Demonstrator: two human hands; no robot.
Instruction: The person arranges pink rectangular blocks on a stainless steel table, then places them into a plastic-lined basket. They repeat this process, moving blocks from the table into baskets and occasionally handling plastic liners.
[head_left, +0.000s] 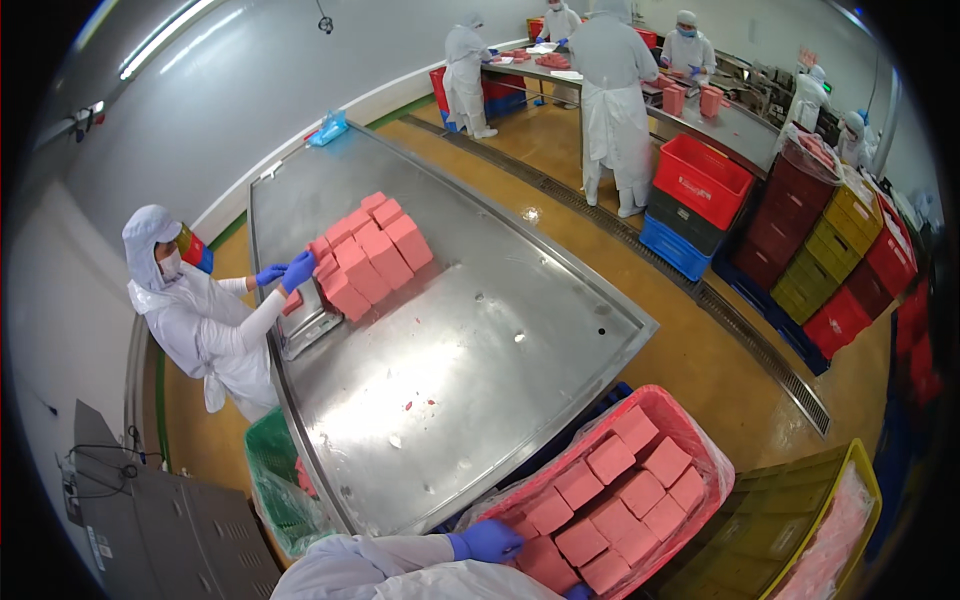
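Observation:
At the near end of a red plastic crate [722,455] is my left hand [490,541] in a blue glove. Its fingers are curled against a pink block [545,565], which looks like pressed meat. Of my right hand [578,592], only a bit of blue glove shows at the lower edge, by the same block; its fingers are hidden. Several more pink blocks [611,459] fill the crate, which has a clear plastic liner. My white sleeve [385,552] reaches in from below.
A steel table [450,350] bears stacked pink blocks [370,255] and a scale [310,335], where a co-worker [195,310] in white handles something. A green crate [280,470] and a yellow crate [780,520] flank me. Stacked crates [790,220] and other workers stand farther off.

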